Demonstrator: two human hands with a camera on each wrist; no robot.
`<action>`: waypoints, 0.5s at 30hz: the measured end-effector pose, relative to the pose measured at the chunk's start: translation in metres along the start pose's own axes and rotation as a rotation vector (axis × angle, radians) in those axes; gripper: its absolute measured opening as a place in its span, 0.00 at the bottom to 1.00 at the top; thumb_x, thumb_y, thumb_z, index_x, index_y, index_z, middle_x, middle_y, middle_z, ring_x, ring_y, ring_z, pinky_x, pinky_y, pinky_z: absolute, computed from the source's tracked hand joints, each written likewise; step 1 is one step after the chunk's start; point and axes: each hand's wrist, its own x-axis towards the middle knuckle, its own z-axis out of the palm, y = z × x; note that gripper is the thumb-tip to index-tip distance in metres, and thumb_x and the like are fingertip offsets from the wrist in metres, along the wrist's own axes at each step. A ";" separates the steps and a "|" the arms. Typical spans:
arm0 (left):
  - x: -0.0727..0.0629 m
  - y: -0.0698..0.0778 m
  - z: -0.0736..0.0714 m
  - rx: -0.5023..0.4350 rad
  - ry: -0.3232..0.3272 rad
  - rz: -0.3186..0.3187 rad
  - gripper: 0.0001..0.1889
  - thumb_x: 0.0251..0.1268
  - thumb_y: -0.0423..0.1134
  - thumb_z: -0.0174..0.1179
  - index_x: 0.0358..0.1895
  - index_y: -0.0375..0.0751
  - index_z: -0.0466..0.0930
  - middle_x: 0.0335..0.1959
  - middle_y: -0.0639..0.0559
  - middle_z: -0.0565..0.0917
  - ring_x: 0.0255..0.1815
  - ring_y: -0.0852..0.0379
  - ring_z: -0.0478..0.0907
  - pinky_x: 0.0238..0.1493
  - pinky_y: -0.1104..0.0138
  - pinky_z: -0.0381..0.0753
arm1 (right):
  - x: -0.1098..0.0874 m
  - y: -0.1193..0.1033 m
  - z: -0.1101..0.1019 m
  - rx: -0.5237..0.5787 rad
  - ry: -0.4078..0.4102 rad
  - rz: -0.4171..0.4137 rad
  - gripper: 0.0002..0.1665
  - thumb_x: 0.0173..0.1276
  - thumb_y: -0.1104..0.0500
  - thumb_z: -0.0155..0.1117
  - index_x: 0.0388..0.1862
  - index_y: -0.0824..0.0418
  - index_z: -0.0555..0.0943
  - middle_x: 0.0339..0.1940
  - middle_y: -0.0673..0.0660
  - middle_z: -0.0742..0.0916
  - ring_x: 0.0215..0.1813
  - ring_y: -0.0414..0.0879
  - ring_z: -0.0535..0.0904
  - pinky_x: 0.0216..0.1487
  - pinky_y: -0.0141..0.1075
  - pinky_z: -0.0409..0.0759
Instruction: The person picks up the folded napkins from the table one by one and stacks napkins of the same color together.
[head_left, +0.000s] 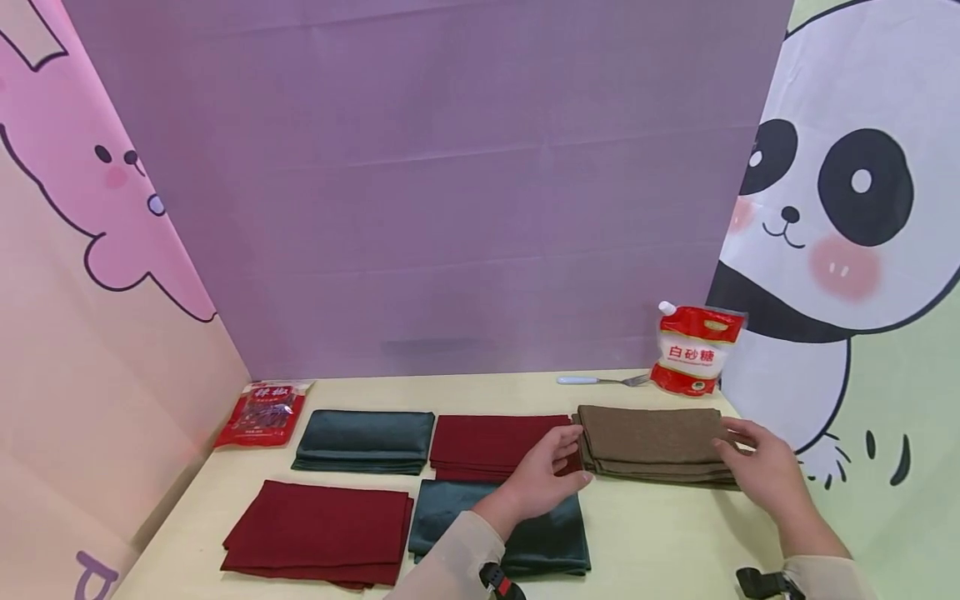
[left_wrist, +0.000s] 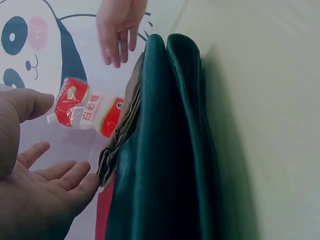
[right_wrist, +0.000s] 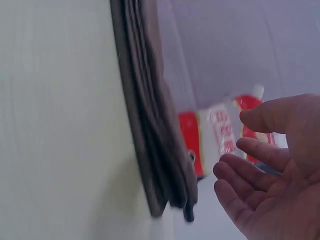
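A folded brown cloth (head_left: 652, 437) lies in layers on the right of the table. My left hand (head_left: 536, 475) is at its left end, fingers spread and relaxed with nothing in them. It overlaps a folded red cloth (head_left: 472, 442) and, nearer, a folded dark green cloth (head_left: 551, 537). At the brown cloth's right end, my right hand (head_left: 768, 467) has loosely bent fingers right at the edge, holding nothing. In the right wrist view, the stacked layers of the brown cloth (right_wrist: 155, 110) show beside the right hand's fingers (right_wrist: 240, 175).
Another dark green cloth (head_left: 363, 437) and a red cloth (head_left: 322, 529) lie folded on the left. A red packet (head_left: 262, 414) sits at the back left corner. A fork (head_left: 592, 380) and a red-and-white sugar pouch (head_left: 693, 350) are behind the brown cloth. A purple backdrop (head_left: 450, 192) rises behind.
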 end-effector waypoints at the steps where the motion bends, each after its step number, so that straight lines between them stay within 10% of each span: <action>1: -0.001 0.000 -0.001 0.008 0.004 0.009 0.34 0.77 0.40 0.63 0.80 0.45 0.60 0.79 0.43 0.66 0.79 0.42 0.63 0.78 0.48 0.63 | -0.001 -0.005 0.001 0.016 -0.009 0.006 0.32 0.81 0.53 0.61 0.73 0.72 0.71 0.66 0.78 0.77 0.65 0.73 0.76 0.55 0.58 0.83; 15: -0.022 0.008 -0.022 0.118 0.076 0.060 0.24 0.77 0.41 0.64 0.71 0.58 0.74 0.69 0.57 0.77 0.70 0.52 0.74 0.72 0.47 0.71 | -0.005 -0.032 0.029 0.100 -0.079 -0.081 0.29 0.79 0.53 0.65 0.70 0.70 0.75 0.62 0.72 0.83 0.61 0.67 0.82 0.44 0.22 0.79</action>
